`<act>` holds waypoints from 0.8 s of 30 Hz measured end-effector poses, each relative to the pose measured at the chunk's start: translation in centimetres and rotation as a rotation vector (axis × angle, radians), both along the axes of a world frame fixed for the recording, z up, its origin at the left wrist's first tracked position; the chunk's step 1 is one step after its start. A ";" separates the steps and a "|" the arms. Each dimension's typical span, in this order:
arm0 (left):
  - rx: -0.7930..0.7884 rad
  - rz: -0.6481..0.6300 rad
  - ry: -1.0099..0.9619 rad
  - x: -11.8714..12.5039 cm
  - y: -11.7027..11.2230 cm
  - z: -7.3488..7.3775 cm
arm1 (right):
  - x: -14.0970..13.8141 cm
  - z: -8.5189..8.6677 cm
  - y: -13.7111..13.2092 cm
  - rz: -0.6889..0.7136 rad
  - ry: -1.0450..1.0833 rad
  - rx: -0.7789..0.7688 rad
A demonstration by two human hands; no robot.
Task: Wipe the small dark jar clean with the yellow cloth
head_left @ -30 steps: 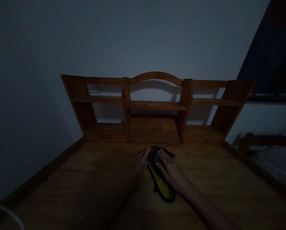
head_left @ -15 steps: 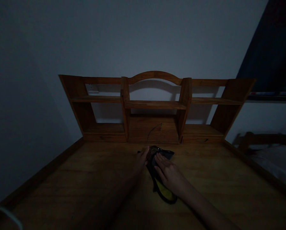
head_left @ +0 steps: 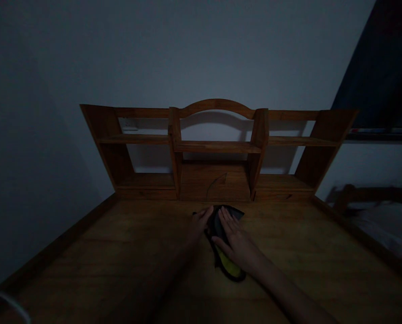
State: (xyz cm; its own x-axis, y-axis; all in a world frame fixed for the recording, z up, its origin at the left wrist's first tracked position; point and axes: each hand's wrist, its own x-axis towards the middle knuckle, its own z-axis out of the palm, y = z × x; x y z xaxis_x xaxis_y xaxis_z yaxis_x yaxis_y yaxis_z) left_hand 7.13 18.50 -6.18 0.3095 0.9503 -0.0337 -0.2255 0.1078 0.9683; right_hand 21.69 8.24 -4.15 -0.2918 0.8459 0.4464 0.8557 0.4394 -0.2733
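Observation:
A dark, flexible item (head_left: pixel 215 218) with black edging and a yellow-green panel lies on the wooden desk (head_left: pixel 127 252); its exact kind is hard to make out in the dim light. At its upper left edge, my left hand (head_left: pixel 199 225) grips it with fingers and thumb closed. My right hand (head_left: pixel 234 238) rests flat across its middle, fingers stretched out and the thumb apart. The right hand hides much of the item. Its yellow-green end shows below the right palm, and a dark pointed corner sticks out to the right.
A wooden shelf unit (head_left: pixel 217 147) stands at the back of the desk against a pale wall (head_left: pixel 201 54). A thin dark cord (head_left: pixel 215 181) shows at its centre. A pale curved strip (head_left: pixel 10 300) lies at the lower left, and raised edging borders both desk sides.
My right hand has slid slightly up the item and lies flatter. The shiny brownish part between my hands is now covered by dark material. My left hand stays at the edge.

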 end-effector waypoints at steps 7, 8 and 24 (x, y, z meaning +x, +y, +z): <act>0.131 0.008 0.084 0.1 -0.7 0.6 | 0.5 0.0 -0.1 -0.077 -0.003 0.040; 0.140 0.010 0.090 0.1 -0.7 0.6 | 0.5 0.0 -0.1 -0.081 0.005 0.043; 0.279 0.030 0.135 0.3 -0.8 0.7 | 0.5 0.2 -0.4 -0.045 0.086 -0.002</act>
